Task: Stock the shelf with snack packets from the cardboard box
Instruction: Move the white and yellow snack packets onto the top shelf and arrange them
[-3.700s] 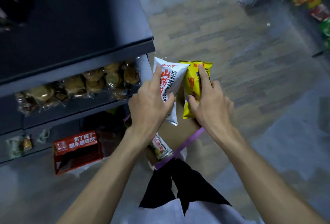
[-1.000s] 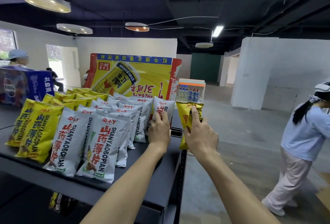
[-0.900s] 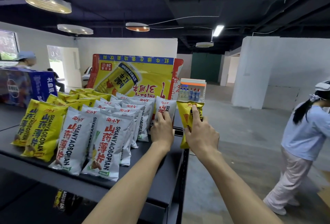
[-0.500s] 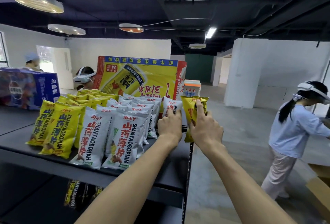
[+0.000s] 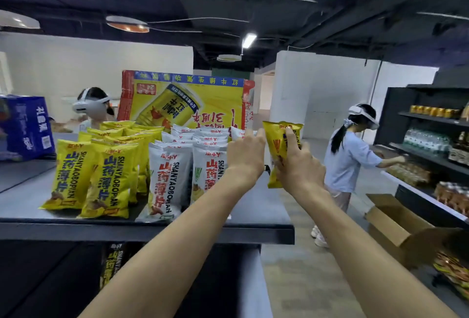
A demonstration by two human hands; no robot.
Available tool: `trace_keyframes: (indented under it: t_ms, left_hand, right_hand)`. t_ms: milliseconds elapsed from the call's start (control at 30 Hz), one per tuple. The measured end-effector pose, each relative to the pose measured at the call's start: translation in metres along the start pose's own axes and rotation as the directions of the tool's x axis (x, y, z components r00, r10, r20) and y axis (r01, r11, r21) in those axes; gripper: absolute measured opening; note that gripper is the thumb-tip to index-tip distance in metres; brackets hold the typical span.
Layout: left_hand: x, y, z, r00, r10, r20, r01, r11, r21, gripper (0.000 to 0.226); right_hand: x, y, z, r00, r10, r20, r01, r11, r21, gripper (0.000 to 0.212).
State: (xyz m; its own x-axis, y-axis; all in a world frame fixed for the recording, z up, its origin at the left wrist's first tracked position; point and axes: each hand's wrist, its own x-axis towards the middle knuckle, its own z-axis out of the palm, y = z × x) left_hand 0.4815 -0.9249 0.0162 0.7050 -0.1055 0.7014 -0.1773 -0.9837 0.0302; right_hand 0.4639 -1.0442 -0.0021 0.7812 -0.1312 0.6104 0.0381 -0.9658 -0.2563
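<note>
Dark grey metal shelf (image 5: 256, 212), L to R: 2 rows of yellow foil snack packets (image 5: 105, 180), then 2 rows of white foil snack packets (image 5: 168, 178); overlap hides nos. per row. Since 0.5 s ago your left hand (image 5: 245, 156) has brought 1 white packet (image 5: 238, 133) up to the right row's back, fingers curled on it, so it is nearly placed. Your right hand (image 5: 300, 168) grips 1 yellow packet (image 5: 280, 140) just beyond the shelf's edge, unplaced.

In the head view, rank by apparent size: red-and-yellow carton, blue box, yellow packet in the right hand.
Largest: red-and-yellow carton.
Then blue box and yellow packet: look alike, box cropped and farther, so unranked.
</note>
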Motion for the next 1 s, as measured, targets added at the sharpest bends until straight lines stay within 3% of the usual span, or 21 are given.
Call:
trace_keyframes:
  t_ms: [167, 267, 333, 633, 800, 1000]
  left_hand:
    - [-0.026, -0.023, -0.023, 0.999, 0.027, 0.031, -0.027, 1.0, -0.014, 0.042]
    - [-0.042, -0.041, -0.041, 0.999, -0.03, 0.036, 0.032, 0.998, -0.058, 0.036]
    - [-0.057, -0.053, -0.05, 0.997, -0.067, 0.026, 0.068, 0.996, -0.056, 0.044]
    - [-0.137, -0.135, -0.1, 0.985, -0.128, 0.115, 0.118, 0.989, 0.091, 0.035]
    - [-0.175, -0.203, -0.133, 0.957, -0.236, 0.171, 0.202, 0.96, 0.194, 0.036]
    - [-0.196, -0.283, -0.143, 0.925, -0.323, 0.202, 0.272, 0.931, 0.243, 0.032]
  right_hand:
    - [-0.031, -0.022, -0.024, 0.999, 0.024, -0.027, -0.024, 1.0, -0.013, 0.072]
    - [-0.051, -0.041, -0.038, 0.999, 0.018, -0.037, -0.018, 1.0, -0.01, 0.07]
    - [-0.065, -0.055, -0.043, 1.0, 0.007, -0.022, -0.007, 1.0, 0.0, 0.07]
    - [-0.137, -0.123, -0.045, 0.996, -0.081, 0.044, 0.076, 0.991, 0.11, 0.072]
    - [-0.17, -0.186, -0.042, 0.985, -0.139, 0.107, 0.115, 0.972, 0.203, 0.076]
    - [-0.178, -0.257, -0.037, 0.978, -0.206, 0.037, 0.193, 0.957, 0.218, 0.08]
